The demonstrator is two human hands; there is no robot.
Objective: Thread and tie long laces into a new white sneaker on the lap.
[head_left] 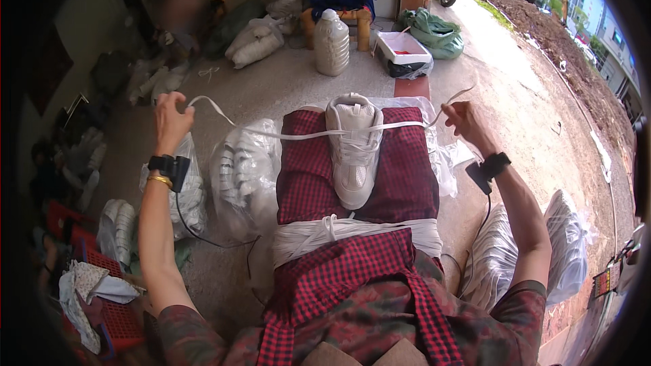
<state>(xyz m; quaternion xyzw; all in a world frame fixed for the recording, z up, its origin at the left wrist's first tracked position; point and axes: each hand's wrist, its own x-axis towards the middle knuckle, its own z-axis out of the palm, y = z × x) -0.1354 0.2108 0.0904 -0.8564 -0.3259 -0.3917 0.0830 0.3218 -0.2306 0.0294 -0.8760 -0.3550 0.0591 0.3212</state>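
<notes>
Closest in, at the bottom centre, it's the camouflage shirt (366, 322) and the red-and-black checked apron (339, 268), and just above, a hank of white laces (298, 238) lies across the lap. Now the white sneaker (354, 186), mid-frame, toe toward us, propped between the checked-cloth thighs, and here's the danger: no hand is on it, so an uneven tug could well twist it or tip it off. The white shoelace (291, 137) runs taut-ish across its upper eyelets; whether it's fully threaded, I can't tell. Pull harder on one side and the ends could finish unequal; a loose pinch might let one slip. And a black cable (196, 236) loops at the left, a possible snag! To the hands, spread wide apart: the left hand (174, 122), left of centre, closes thumb and fingers on one end; the right hand (468, 122), right of centre, pinches the other, its tip flicking up past the fingers. Farther off, at upper centre, stands a plastic jug (331, 47).
</notes>
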